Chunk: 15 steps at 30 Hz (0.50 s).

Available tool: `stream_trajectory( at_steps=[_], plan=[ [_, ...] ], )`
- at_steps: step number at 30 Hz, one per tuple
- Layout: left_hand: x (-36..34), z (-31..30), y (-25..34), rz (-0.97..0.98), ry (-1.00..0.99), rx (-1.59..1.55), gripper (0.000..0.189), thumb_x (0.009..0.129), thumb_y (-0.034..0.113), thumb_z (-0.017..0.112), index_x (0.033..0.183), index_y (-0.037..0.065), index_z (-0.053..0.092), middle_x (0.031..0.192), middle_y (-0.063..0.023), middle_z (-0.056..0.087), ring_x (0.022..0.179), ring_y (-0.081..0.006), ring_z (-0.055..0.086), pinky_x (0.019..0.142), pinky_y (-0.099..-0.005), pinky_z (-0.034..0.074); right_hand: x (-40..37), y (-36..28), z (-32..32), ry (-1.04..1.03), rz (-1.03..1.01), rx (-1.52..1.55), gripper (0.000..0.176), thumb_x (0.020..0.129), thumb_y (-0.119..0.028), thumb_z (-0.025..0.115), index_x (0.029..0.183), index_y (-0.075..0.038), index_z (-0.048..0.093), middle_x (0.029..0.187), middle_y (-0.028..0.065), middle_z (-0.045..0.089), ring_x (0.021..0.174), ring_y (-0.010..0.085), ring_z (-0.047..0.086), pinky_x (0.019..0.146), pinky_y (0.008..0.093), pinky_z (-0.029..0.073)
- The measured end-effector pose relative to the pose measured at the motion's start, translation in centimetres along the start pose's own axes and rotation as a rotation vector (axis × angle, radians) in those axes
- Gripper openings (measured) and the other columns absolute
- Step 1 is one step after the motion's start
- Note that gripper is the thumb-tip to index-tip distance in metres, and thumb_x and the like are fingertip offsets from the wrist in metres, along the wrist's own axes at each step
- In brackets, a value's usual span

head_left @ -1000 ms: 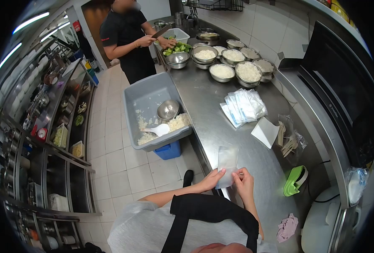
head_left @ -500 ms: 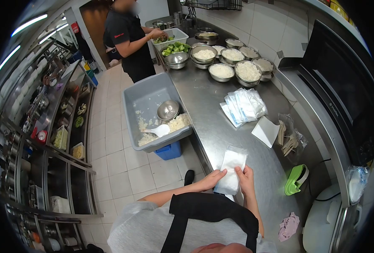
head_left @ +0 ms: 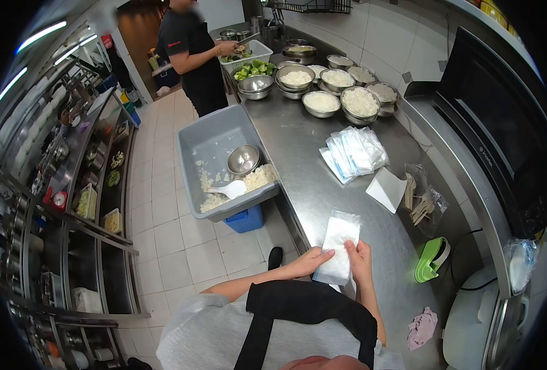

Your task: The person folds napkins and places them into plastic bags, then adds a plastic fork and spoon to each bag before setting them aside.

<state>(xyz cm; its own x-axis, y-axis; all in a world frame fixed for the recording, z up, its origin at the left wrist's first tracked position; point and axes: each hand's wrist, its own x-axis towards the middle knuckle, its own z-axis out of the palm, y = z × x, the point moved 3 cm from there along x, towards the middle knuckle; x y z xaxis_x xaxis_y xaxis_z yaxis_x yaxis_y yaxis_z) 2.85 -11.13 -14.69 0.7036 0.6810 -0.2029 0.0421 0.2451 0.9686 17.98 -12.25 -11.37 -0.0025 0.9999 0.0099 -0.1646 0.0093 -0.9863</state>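
Observation:
A flat white packet in a clear plastic sleeve (head_left: 340,239) is held between my two hands over the metal counter's near edge. My left hand (head_left: 308,261) grips its left side, thumb on top. On the right side, my right hand (head_left: 360,259) pinches it, the thumb pressing near the middle. What is inside the sleeve I cannot make out. Farther along the counter lies a fanned pile of similar white packets (head_left: 357,151) with light blue showing. Beside that pile are a white sheet or pad (head_left: 386,189) and some thin wooden pieces (head_left: 423,209) in clear plastic.
Metal bowls of rice (head_left: 360,103) crowd the counter's far end, near green vegetables (head_left: 254,69). A grey tub (head_left: 193,132) at the left holds rice, a bowl and a white scoop. A co-worker (head_left: 190,55) stands beyond it. A green strap-like item (head_left: 431,259) and pink cloth (head_left: 422,328) lie right.
Both hands keep hold of the packet, with the right thumb shifted slightly. The co-worker's hands have risen a little, now with a long thin utensil. My view has shifted slightly.

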Motion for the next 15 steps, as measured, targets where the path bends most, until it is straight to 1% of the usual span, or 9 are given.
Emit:
stream_trajectory(
  at_steps=[3, 5, 7, 9, 10, 11, 13, 14, 15],
  plan=[
    [0.2, -0.1, 0.2, 0.078, 0.068, 0.011, 0.048, 0.096, 0.04, 0.037, 0.107, -0.003, 0.056, 0.092, -0.0039, 0.06, 0.084, -0.0082, 0.053, 0.073, -0.026, 0.044, 0.4, -0.1, 0.3, 0.007, 0.012, -0.039, 0.027, 0.091, -0.02, 0.052, 0.101, 0.005, 0.058, 0.088, 0.0049, 0.062, 0.076, 0.0077, 0.055, 0.067, 0.0229, 0.045],
    [0.0, -0.6, 1.2, 0.024, 0.257, -0.065, 0.061, 0.095, 0.051, 0.026, 0.107, 0.0, 0.057, 0.088, -0.0039, 0.061, 0.079, -0.0082, 0.054, 0.068, -0.024, 0.044, 1.0, -0.4, 0.1, 0.09, 0.013, -0.064, 0.025, 0.091, -0.019, 0.052, 0.097, 0.004, 0.059, 0.083, 0.0033, 0.062, 0.074, 0.0062, 0.053, 0.064, 0.0221, 0.044],
    [0.5, -2.1, -0.5, -0.016, 0.136, -0.214, 0.074, 0.091, 0.06, 0.014, 0.104, 0.001, 0.057, 0.09, -0.005, 0.063, 0.079, -0.0121, 0.058, 0.07, -0.025, 0.045, 1.8, -0.3, -0.8, 0.081, 0.013, -0.064, 0.024, 0.09, -0.019, 0.053, 0.092, 0.004, 0.059, 0.078, 0.0017, 0.061, 0.07, 0.0052, 0.053, 0.061, 0.0212, 0.043],
    [0.6, -2.5, -0.3, 0.055, 0.058, -0.305, 0.077, 0.089, 0.063, 0.011, 0.101, 0.004, 0.058, 0.088, -0.0042, 0.063, 0.075, -0.0108, 0.057, 0.067, -0.0233, 0.044, 2.3, -0.4, -1.1, 0.114, 0.001, -0.079, 0.025, 0.09, -0.02, 0.053, 0.091, 0.004, 0.059, 0.077, 0.0013, 0.061, 0.069, 0.005, 0.052, 0.059, 0.021, 0.042],
    [0.4, -2.5, 0.3, 0.072, 0.052, -0.335, 0.071, 0.091, 0.06, 0.018, 0.103, 0.003, 0.057, 0.09, -0.0043, 0.062, 0.073, -0.0086, 0.056, 0.064, -0.023, 0.044, 2.5, -0.7, -0.9, 0.108, -0.019, -0.088, 0.026, 0.09, -0.021, 0.054, 0.09, 0.004, 0.059, 0.076, 0.0009, 0.061, 0.068, 0.0047, 0.052, 0.058, 0.0208, 0.042],
    [0.2, -2.1, 0.8, 0.069, 0.038, -0.337, 0.071, 0.091, 0.06, 0.018, 0.103, 0.003, 0.057, 0.09, -0.0043, 0.062, 0.073, -0.0086, 0.056, 0.064, -0.023, 0.044, 2.5, -1.0, -0.8, 0.122, -0.019, -0.092, 0.026, 0.09, -0.021, 0.054, 0.09, 0.004, 0.059, 0.076, 0.0009, 0.061, 0.068, 0.0047, 0.052, 0.058, 0.0208, 0.042],
    [-0.3, -1.9, 1.9, 0.109, 0.105, -0.217, 0.071, 0.089, 0.061, 0.031, 0.108, -0.001, 0.056, 0.091, -0.0057, 0.064, 0.079, -0.009, 0.06, 0.066, -0.0214, 0.045, 2.4, -1.9, 0.1, 0.072, -0.02, -0.004, 0.027, 0.091, -0.023, 0.054, 0.09, 0.004, 0.058, 0.077, 0.0018, 0.061, 0.067, 0.0053, 0.053, 0.059, 0.0211, 0.043],
    [-0.3, -2.6, 1.6, 0.085, 0.029, -0.182, 0.054, 0.094, 0.048, 0.036, 0.109, -0.001, 0.055, 0.095, -0.0063, 0.061, 0.08, -0.0106, 0.056, 0.072, -0.025, 0.045, 2.4, -2.0, 0.4, 0.071, -0.019, -0.005, 0.027, 0.091, -0.023, 0.054, 0.09, 0.004, 0.058, 0.077, 0.0018, 0.061, 0.067, 0.0053, 0.053, 0.059, 0.0211, 0.043],
    [-0.2, -2.4, 1.6, 0.085, 0.03, -0.183, 0.054, 0.094, 0.048, 0.036, 0.109, -0.001, 0.055, 0.095, -0.0063, 0.061, 0.08, -0.0106, 0.056, 0.072, -0.025, 0.045, 2.4, -2.1, 0.7, 0.052, -0.014, 0.022, 0.028, 0.091, -0.023, 0.054, 0.091, 0.004, 0.058, 0.078, 0.0021, 0.061, 0.068, 0.0053, 0.053, 0.059, 0.0213, 0.043]
  ],
)
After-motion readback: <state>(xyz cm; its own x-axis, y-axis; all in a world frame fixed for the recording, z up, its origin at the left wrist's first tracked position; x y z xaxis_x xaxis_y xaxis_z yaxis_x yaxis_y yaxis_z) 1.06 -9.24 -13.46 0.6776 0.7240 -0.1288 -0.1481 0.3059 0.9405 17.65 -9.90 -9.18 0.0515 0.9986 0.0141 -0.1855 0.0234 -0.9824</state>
